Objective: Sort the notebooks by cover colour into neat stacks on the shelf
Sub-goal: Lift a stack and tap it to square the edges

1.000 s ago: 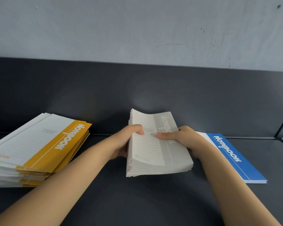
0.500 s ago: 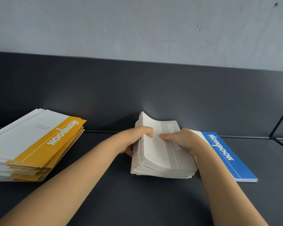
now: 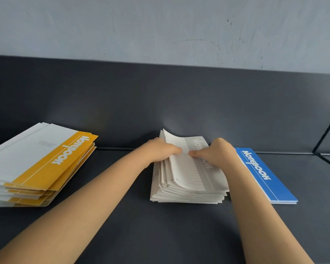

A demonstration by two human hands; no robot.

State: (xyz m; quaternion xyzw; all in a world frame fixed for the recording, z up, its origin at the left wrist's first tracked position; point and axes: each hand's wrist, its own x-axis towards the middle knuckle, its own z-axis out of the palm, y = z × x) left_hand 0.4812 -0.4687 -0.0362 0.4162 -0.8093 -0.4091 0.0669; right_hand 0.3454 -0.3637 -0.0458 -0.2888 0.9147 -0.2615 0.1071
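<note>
Grey notebook stack (image 3: 189, 189), long axis front-to-back, title band rightward, left hand (image 3: 160, 149) and right hand (image 3: 217, 153) both pinching its top.

"Notebook" was printed on the yellow notebook (image 3: 46, 159) left of the left hand (image 3: 160, 150), the blue notebook (image 3: 265, 174) beside the right hand (image 3: 218, 154), and faintly on the grey notebook (image 3: 199, 144) under it.

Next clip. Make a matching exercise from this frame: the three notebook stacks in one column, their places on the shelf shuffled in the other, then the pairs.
1. Stack of yellow-and-white paper notebooks
2. Stack of grey-and-white paper notebooks
3. Thin stack of blue-and-white paper notebooks

A. Middle of the dark shelf, held by the left hand and right hand
B. Right side, lying flat
C. Left side, edges uneven

Pairs: 1-C, 2-A, 3-B
</note>
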